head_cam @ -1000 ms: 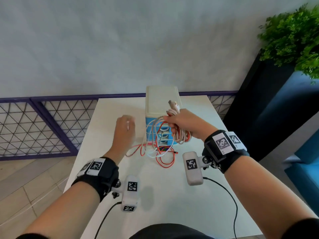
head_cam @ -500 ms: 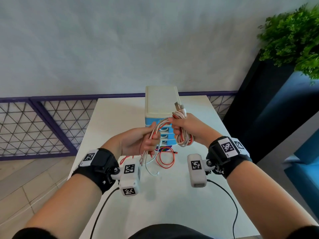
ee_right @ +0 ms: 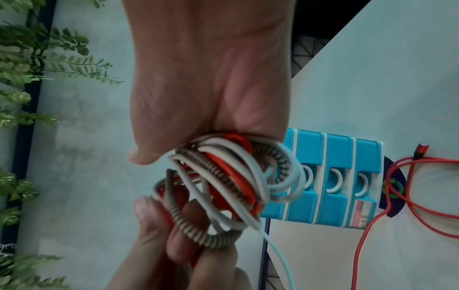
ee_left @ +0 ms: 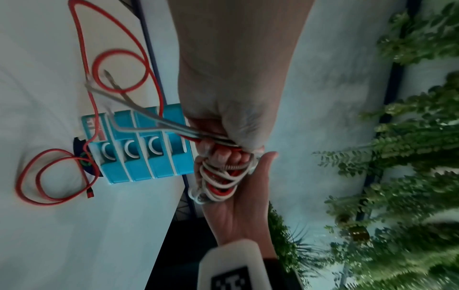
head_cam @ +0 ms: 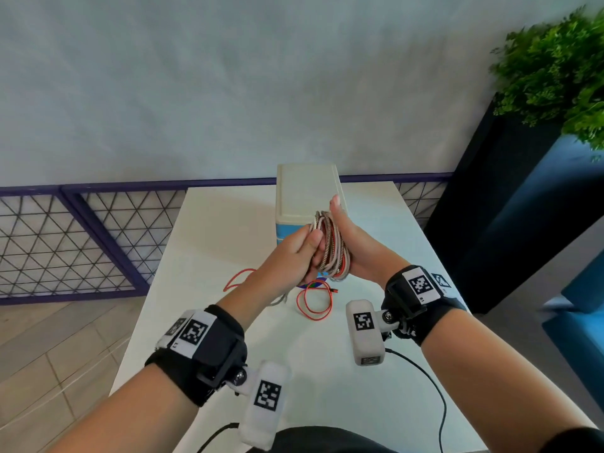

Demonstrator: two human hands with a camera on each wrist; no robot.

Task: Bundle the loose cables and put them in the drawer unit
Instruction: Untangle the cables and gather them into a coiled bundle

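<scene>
Against the pale wall, a white desk (head_cam: 209, 243) stretches away from the person, with a purple lattice railing (head_cam: 81, 243) along its far and left sides and a leafy plant (head_cam: 555, 67) in a dark planter off to the right. Near the far edge of the desk stands the drawer unit (head_cam: 305, 191), cream on top, its blue drawers (ee_left: 139, 149) with white crescent handles facing the person; all the drawers visible in the wrist views sit flush with the front.

Just in front of the unit and raised above the desk, both hands meet around a cable bundle (head_cam: 330, 246), a coil of white, red and striped braided cords. The right hand (head_cam: 356, 253) cradles the coil, its thumb up and the loops lying against the palm and over the fingers, which curl under them. The left hand (head_cam: 287, 256) grips the bundle from the other side, thumb pressed on the loops and fingers curled in, pinching several strands (ee_left: 174, 127) that trail from the coil down toward the desk.

Below the hands, a loose red cable (head_cam: 313, 299) lies in loops on the desk at the foot of the drawer unit, its small plug end (ee_right: 248, 153) resting free. A dark round object (ee_right: 395, 188) with a green mark sits against the unit's base, under the red cable.
</scene>
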